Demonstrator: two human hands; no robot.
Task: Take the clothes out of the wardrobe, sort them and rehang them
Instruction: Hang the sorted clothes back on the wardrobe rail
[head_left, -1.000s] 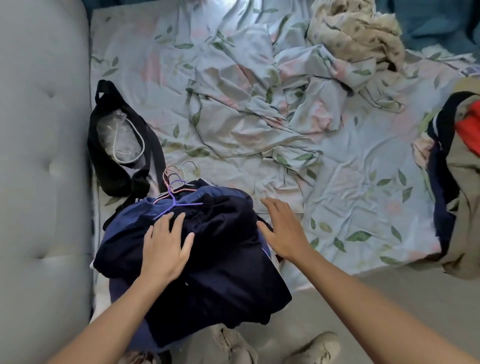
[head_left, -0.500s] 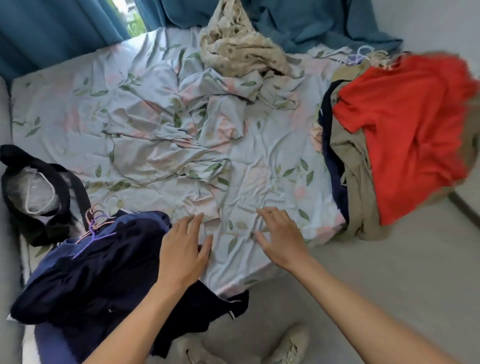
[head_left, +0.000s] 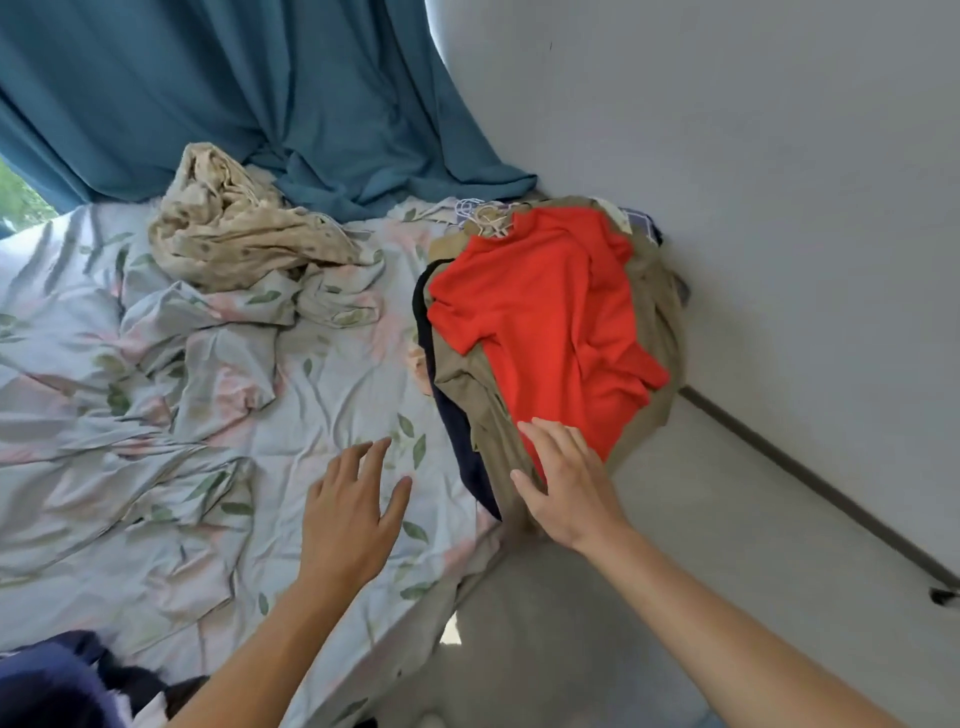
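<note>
A pile of clothes lies on the bed's right corner: a red shirt (head_left: 545, 322) on top, a khaki garment (head_left: 483, 400) under it and a dark navy one (head_left: 467, 457) at the bottom, with pale hangers (head_left: 488, 221) at the far end. My right hand (head_left: 566, 483) rests with straight fingers on the near edge of the pile, over the khaki and red cloth. My left hand (head_left: 353, 509) hovers open above the floral sheet (head_left: 218, 426), holding nothing. A second pile of dark blue clothes (head_left: 57, 680) shows at the bottom left corner.
A crumpled beige dotted cloth (head_left: 234, 234) lies at the bed's far side below teal curtains (head_left: 234, 93). A white wall (head_left: 779, 182) runs along the right, with grey floor (head_left: 701, 545) between it and the bed. The sheet is rumpled at the left.
Both hands left the dark blue pile and moved right across the bed. The view swung right, and my right hand now touches the pile with the red shirt.
</note>
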